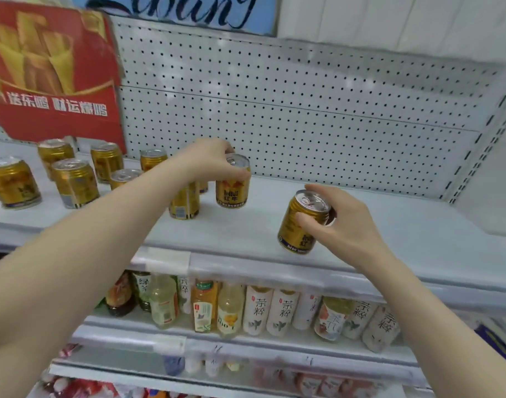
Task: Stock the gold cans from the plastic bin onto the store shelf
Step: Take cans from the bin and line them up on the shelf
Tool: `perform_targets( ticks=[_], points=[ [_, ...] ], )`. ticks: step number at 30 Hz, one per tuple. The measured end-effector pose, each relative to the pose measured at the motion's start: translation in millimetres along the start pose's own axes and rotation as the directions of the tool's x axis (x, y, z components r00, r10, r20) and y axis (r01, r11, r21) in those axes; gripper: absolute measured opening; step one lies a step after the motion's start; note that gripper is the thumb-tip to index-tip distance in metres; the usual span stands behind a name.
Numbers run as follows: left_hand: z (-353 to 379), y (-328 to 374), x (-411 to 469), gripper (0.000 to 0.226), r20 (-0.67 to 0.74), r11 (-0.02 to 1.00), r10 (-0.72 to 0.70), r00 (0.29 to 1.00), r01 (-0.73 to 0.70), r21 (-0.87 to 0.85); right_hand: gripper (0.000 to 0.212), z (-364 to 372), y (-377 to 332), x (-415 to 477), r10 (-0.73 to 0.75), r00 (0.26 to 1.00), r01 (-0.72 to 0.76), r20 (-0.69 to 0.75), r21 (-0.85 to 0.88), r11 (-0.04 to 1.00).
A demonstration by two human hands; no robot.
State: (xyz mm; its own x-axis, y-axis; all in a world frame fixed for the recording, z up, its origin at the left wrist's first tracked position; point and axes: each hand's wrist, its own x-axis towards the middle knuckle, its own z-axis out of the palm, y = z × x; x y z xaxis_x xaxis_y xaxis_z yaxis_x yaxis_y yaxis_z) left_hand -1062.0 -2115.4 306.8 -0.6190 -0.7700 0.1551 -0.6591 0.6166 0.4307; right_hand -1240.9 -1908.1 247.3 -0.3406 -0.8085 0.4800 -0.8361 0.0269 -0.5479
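My left hand (208, 160) grips the top of a gold can (231, 191) that stands upright on the white store shelf (389, 225), at the right end of the row. My right hand (341, 222) holds a second gold can (299, 225) by its upper part, tilted, near the shelf's front edge. Several more gold cans (73, 182) stand on the left part of the same shelf. The plastic bin is out of view.
A red carton (53, 73) stands at the shelf's back left against the white pegboard (303, 110). The shelf below holds bottled teas and juices (260, 310). A white upright (487, 139) closes the shelf on the right.
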Motion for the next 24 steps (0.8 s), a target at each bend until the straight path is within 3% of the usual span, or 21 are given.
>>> perform_targets(
  ticks=[7,17,24],
  points=[
    [28.2,-26.2,92.0,0.070,0.120,0.995,0.000,0.993,-0.013,0.104,0.053,26.0,4.3,45.5,0.092,0.996,-0.093,-0.019,-0.065,0.994],
    [46.3,-38.6,126.8,0.055,0.165,0.988,0.056,0.985,-0.078,0.130,0.054,53.4,22.0,95.8,0.155,0.988,-0.151,0.015,-0.147,0.978],
    [45.7,-46.6,123.4,0.069,0.124,0.937,0.241,0.962,-0.264,0.229,0.054,79.6,33.3,141.6,0.168,0.984,-0.151,0.066,-0.207,0.967]
  ],
)
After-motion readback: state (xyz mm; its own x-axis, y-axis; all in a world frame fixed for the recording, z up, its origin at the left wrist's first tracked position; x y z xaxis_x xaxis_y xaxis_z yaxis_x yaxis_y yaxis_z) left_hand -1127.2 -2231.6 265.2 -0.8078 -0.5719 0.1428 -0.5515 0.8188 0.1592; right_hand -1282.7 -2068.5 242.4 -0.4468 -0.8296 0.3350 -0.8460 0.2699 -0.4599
